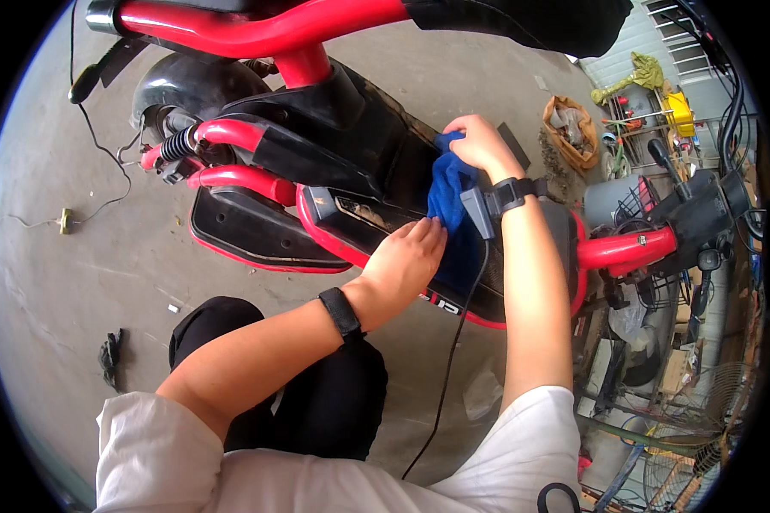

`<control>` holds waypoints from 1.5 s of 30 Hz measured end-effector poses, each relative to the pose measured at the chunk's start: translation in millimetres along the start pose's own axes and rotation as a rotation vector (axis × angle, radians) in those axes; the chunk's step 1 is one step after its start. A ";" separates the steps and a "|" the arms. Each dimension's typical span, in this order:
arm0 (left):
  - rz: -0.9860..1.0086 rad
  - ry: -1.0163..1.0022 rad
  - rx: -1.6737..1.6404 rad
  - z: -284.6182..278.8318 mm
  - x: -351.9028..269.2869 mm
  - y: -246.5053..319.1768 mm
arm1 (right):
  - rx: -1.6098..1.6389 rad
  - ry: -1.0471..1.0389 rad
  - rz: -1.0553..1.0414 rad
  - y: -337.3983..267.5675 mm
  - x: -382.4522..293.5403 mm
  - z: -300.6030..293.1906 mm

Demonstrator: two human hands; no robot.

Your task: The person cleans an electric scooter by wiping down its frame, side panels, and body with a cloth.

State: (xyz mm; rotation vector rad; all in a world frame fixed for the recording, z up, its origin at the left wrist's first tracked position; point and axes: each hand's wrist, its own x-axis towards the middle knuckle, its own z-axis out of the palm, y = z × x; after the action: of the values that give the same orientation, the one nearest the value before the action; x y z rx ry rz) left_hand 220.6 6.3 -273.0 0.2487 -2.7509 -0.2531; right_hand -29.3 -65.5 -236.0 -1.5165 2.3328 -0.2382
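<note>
A red and black scooter [333, 128] stands across the view before me, its handlebar side towards the right. A blue cloth [452, 186] lies bunched over its black footboard. My right hand [478, 144] pinches the cloth's far end with bent fingers, beside the footboard's far edge. My left hand [407, 260] rests with its fingertips at the cloth's near left side, the palm over the scooter's near edge; its fingers lie together and hold nothing that I can see. Each wrist wears a black strap. A grey plug-like piece [479, 211] on a black cable sits by the right wrist.
To the right stand a brown sack [571, 131], a grey bucket [609, 199], racks of parts and a wire fan guard [699, 423]. A crumpled black scrap [111, 359] and a thin cable [112, 199] lie on the concrete floor at left. Clear plastic lies near my right elbow.
</note>
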 end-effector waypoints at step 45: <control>-0.026 -0.021 -0.090 -3.6 1.3 -0.8 | -0.134 0.102 -0.117 36.2 -49.1 -13.5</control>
State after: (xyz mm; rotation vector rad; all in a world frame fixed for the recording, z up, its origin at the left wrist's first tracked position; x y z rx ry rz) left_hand 220.8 4.8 -269.4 0.2599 -2.7499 -0.3881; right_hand -47.1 -6.5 -225.6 -1.7469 2.3834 -0.1959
